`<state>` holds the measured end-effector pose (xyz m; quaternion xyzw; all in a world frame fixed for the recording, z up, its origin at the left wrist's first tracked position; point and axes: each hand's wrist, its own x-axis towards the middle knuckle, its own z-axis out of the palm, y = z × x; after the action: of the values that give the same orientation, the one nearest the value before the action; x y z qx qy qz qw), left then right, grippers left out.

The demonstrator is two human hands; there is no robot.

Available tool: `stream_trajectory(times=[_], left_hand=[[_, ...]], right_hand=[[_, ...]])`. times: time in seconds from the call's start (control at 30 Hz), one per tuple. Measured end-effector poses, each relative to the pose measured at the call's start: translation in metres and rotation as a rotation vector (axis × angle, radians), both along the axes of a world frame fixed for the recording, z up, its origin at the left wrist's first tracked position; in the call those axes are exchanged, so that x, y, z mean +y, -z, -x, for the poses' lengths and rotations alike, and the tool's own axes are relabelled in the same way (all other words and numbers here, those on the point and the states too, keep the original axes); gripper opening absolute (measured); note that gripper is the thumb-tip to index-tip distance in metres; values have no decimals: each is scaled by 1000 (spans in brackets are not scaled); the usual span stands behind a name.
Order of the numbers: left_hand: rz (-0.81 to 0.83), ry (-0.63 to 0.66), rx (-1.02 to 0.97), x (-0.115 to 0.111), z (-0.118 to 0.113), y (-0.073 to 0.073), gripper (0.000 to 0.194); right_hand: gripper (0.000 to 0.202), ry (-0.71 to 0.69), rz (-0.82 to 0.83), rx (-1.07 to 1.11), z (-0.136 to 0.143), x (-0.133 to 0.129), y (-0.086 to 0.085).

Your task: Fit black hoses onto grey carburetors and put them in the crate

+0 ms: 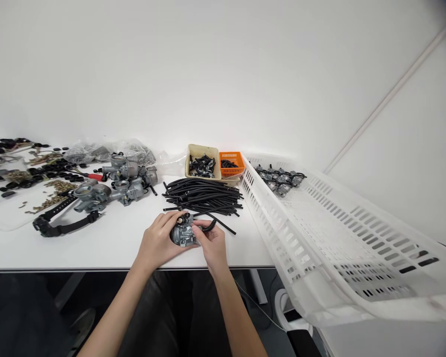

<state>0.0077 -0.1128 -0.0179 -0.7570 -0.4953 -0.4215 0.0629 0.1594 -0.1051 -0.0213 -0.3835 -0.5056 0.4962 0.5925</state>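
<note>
My left hand (158, 240) is wrapped around a grey metal carburetor (183, 235) just above the table's front edge. My right hand (213, 246) is closed at the carburetor's right side, its fingers on a short, curved black rubber hose (210, 226). The thumb and fingertips hide where the hose meets the metal. Right behind the hands lies a pile of straight black rubber tubes (204, 196), with one loose tube (223, 224) angled toward me.
Left stand several carburetors (124, 191), a black strap (74, 228), a red-handled tool (95, 177) and scattered brass and black parts (55, 193). Behind are a cream bin (189, 168) and an orange basket (232, 172). A large white crate (282, 233) holding several carburetors (278, 178) fills the right.
</note>
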Motion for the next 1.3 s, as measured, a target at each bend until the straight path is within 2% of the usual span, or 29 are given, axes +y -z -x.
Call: stream_trajectory(times=[0.17,0.47,0.63,0.87,1.0,1.17,1.3], left_hand=[[1,2,-23,0,0,-1,69],[15,-44,-164,1,1,-2,67],[56,-28,-249,1,1,-4,66],[61,-56,-269,1,1,-7,61],[58,-54,-229,1,1,-4,62],[37,-22,-183,1,2,-2,62],[-5,7,-119,1,1,-2,65]], right_hand=[[20,-21,39,33,0,1,0],[30,-191,65,168,-1,-5,-11],[36,-258,77,263,-3,-5,-10],[33,-148,169,321,0,0,1],[29,-156,140,290,1,0,0],[42,-156,99,193,-2,-2,-5],[40,-169,117,158,-2,-3,-5]])
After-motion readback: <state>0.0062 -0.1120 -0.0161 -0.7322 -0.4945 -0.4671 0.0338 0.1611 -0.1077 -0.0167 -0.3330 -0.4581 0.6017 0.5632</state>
